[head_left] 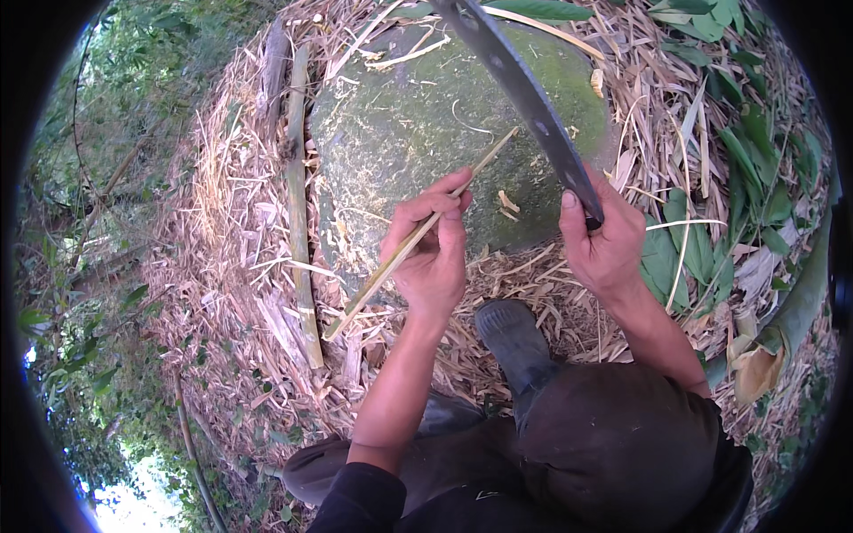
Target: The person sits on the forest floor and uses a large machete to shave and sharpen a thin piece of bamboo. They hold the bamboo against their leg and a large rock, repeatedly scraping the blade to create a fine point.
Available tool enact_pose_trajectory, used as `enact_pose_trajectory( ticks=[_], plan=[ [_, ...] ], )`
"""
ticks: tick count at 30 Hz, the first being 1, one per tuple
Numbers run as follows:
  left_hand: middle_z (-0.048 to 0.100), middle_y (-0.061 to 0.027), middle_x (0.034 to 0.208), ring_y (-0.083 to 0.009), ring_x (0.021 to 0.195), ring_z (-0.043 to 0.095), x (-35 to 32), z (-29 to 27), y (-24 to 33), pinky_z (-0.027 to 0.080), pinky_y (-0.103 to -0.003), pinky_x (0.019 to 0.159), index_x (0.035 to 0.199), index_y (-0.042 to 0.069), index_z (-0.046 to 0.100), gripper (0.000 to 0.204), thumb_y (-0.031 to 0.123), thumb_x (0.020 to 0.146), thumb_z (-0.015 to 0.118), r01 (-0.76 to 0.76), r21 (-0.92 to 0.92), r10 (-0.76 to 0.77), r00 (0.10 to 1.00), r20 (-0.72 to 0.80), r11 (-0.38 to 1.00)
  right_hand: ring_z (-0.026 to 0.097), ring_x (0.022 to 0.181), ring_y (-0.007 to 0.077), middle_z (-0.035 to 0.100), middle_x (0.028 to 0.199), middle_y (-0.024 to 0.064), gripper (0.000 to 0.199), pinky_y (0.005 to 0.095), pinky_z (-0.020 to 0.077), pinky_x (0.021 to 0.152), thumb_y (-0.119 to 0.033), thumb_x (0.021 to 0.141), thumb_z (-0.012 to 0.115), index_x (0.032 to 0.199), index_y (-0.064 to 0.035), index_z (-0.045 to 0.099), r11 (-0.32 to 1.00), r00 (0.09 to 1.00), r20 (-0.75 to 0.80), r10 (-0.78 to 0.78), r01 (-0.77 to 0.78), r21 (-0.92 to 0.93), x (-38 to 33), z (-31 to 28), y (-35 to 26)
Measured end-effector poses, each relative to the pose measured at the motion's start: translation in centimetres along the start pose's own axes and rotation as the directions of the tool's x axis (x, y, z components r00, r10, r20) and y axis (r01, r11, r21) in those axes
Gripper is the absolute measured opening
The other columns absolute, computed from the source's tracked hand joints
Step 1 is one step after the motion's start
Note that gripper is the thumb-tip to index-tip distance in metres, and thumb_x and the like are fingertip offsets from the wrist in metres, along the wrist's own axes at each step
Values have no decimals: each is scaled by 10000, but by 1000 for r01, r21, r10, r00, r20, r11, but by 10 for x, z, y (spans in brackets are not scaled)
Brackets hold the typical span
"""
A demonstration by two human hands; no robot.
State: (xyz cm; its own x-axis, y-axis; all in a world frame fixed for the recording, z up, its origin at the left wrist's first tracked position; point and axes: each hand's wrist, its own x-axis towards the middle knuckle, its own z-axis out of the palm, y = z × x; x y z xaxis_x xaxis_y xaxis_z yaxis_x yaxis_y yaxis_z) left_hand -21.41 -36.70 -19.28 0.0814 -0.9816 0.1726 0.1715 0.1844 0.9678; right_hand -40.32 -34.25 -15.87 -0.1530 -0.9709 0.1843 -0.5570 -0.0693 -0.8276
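Note:
My left hand [435, 266] is closed around a thin split stick [371, 293], which looks like bamboo, pale on one side and greenish on the other. The stick slants from the lower left up toward the blade, its upper end pointing over the stone. In my right hand [611, 242] is a machete [524, 84], gripped at its handle, which the fingers mostly hide. Its long dark blade rises up and to the left past the top of the picture. The stick's tip and the blade are close but look apart. Beneath both lies a flat mossy stone [382, 133] with pale shavings on it.
A greenish pole [298, 204] lies along the stone's left side, beside a weathered piece of wood [274, 71]. Dry shavings [222, 266] cover the ground. Green leaves [755, 151] and a thick green stalk [804, 284] are at right. My boot [511, 333] is near the stone.

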Motion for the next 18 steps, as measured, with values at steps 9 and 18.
enact_pose_trajectory(
  ticks=[9, 18],
  plan=[
    [662, -255, 1179, -256, 1102, 669, -5, 3, 6, 593, -349, 935, 1056, -19, 572, 69, 5, 991, 580, 35, -46, -36, 999, -25, 998, 600, 601, 295, 625, 763, 164, 406, 387, 486, 598, -59, 917, 616, 1322, -79, 630, 996, 994, 100, 37, -29, -84, 7, 2, 5],
    [681, -216, 1174, -186, 1013, 685, 2, 8, 17, 591, -302, 891, 1064, -20, 596, 77, 4, 992, 584, 105, 13, -104, 994, -34, 994, 618, 601, 264, 639, 774, 159, 403, 382, 491, 583, -75, 922, 627, 1324, -69, 626, 981, 987, 150, 56, -26, -191, 10, 1, 8]
  ],
)
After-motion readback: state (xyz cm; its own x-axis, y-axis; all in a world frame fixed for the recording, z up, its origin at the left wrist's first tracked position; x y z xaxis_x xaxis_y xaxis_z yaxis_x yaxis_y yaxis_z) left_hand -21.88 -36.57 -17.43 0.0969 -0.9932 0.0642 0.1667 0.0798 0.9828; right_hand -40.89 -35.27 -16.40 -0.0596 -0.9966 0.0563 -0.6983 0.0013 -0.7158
